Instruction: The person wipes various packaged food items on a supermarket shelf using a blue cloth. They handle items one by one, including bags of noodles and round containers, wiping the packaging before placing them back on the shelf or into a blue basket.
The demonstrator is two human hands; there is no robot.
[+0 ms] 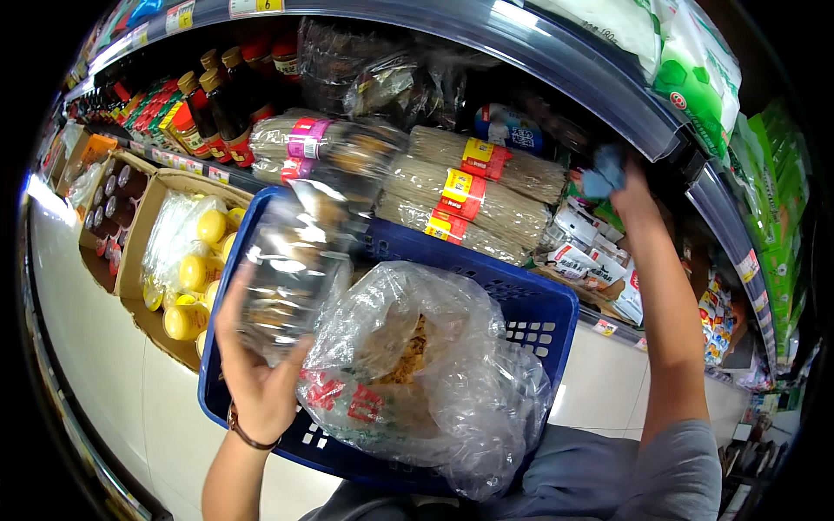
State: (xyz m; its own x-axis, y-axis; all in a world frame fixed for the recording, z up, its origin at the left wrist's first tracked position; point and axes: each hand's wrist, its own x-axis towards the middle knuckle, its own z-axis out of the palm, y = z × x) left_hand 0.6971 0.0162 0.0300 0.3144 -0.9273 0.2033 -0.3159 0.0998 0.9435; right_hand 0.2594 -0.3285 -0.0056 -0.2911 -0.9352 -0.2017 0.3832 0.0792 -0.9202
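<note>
My left hand grips a clear plastic pack with brown contents, blurred, over the left side of a blue plastic basket. A similar clear pack lies just beyond it, against the bundled noodles. In the basket is a large translucent plastic bag with red print and loose brown food inside. My right hand reaches into the shelf at the right and holds a crumpled blue cloth. Beneath that hand are small white packets in an open carton. Motion blurs both hands' fingertips.
Bundles of dried noodles lie on the shelf behind the basket. Dark sauce bottles stand to their left. A cardboard box of yellow-lidded jars adjoins the basket. The upper shelf's edge overhangs my right hand. Green packages fill the far right.
</note>
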